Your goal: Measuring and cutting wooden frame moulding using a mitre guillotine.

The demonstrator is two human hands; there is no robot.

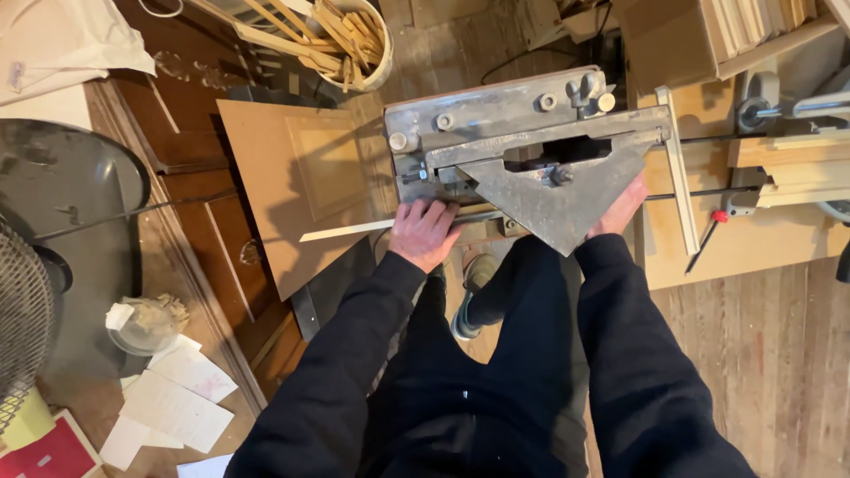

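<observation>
A grey metal cutting machine (522, 133) with a triangular plate stands in front of me. A thin pale wooden strip (350, 231) lies across its front and sticks out to the left. My left hand (423, 235) presses down on this strip at the machine's left front, fingers closed over it. My right hand (622, 208) rests against the right edge of the triangular plate, fingers partly hidden behind it. Black sleeves cover both arms.
A tan panelled board (292, 186) leans to the machine's left. A white bucket (359, 44) of wood offcuts stands behind it. A wooden bench (753, 239) with strips and a red-tipped tool is at right. Loose papers (173, 407) lie at lower left. My shoe (469, 305) shows below.
</observation>
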